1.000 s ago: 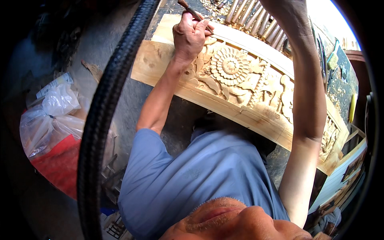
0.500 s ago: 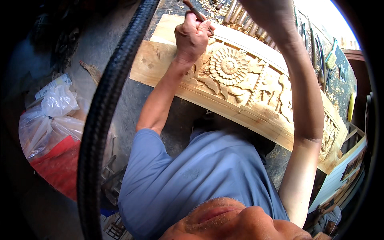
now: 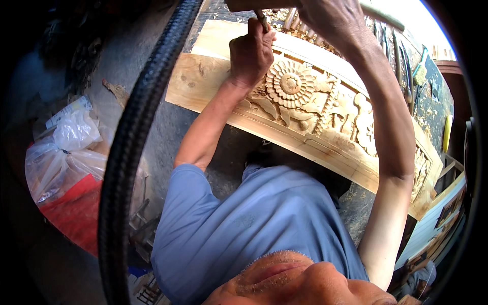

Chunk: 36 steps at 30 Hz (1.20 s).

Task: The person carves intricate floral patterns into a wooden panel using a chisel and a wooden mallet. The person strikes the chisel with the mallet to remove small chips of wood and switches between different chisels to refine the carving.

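**Shavings-littered table [image 3: 443, 112]: mallet [image 3: 262, 4] up by the chisel [image 3: 261, 21], carved panel [image 3: 325, 122] underneath**

Panel lies across the near side of the table, flower relief face up; it hides the near edge, and one end runs toward the right. Row of wooden-handled tools [image 3: 290, 19] past the panel's far edge, brush [image 3: 420, 76] toward the table's right edge.

Your left hand [image 3: 252, 58] is closed around the chisel, over the panel's left part beside the flower. Cutting tip is behind your hand, can't see it. Your right hand [image 3: 333, 21] looks wrapped on the mallet handle, fingers partly hidden. Mallet head overlaps the chisel's top in view; can't tell if it's touching.

Step in hand, my read: mallet-driven chisel cut in the relief. Next move calls for a steady chisel angle, a square tap on its butt, left knuckles clear of the head.
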Motion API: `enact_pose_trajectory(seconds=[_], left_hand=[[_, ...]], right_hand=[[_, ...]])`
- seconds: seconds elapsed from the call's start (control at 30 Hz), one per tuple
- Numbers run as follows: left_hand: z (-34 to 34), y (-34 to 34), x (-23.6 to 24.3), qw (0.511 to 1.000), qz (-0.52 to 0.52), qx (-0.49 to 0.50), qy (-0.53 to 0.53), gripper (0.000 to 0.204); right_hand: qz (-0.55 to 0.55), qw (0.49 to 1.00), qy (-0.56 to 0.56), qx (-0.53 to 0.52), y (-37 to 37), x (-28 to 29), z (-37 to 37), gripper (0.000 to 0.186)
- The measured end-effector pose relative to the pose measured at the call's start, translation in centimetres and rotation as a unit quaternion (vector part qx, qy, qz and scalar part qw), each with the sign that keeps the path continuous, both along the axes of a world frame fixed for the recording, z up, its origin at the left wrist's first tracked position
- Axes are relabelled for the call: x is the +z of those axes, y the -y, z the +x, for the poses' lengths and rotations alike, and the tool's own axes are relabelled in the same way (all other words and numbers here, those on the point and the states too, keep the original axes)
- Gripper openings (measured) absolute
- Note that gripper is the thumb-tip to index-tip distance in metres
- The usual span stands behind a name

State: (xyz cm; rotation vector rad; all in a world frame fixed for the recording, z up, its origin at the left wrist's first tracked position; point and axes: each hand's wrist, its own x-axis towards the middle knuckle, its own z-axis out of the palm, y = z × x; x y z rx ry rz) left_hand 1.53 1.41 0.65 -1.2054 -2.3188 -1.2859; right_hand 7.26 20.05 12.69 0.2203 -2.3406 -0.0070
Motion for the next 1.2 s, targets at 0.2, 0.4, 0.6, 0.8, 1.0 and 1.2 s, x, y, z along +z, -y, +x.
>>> enact_pose_trajectory(seconds=[0.2, 0.4, 0.6, 0.8, 1.0, 1.2], left_hand=[[-1.1, 0.6, -0.6, 0.957, 0.122, 0.004, 0.264, 0.014], [0.4, -0.1, 0.1, 1.0, 0.009, -0.002, -0.002, 0.013], [-1.0, 0.0, -0.5, 0.966, 0.107, -0.012, 0.237, 0.013], [0.1, 0.3, -0.1, 1.0, 0.0, -0.001, 0.009, 0.011], [-0.5, 0.0, -0.2, 0.972, 0.087, -0.016, 0.218, 0.016], [0.2, 0.1, -0.5, 1.0, 0.006, 0.011, -0.006, 0.013]], right_hand=[[-0.242, 0.965, -0.059, 0.08, 1.1, 1.5, 0.0, 0.04], [0.001, 1.0, -0.016, -0.017, -0.3, 0.2, 0.7, 0.043], [-0.468, 0.877, -0.049, 0.092, 0.9, 4.5, 1.5, 0.031], [-0.037, 0.996, -0.064, 0.043, 0.4, 0.0, 0.8, 0.036], [-0.366, 0.898, -0.06, 0.236, -2.3, -2.5, -0.2, 0.036], [0.03, 1.0, -0.005, -0.001, -0.1, 1.2, 1.3, 0.039]])
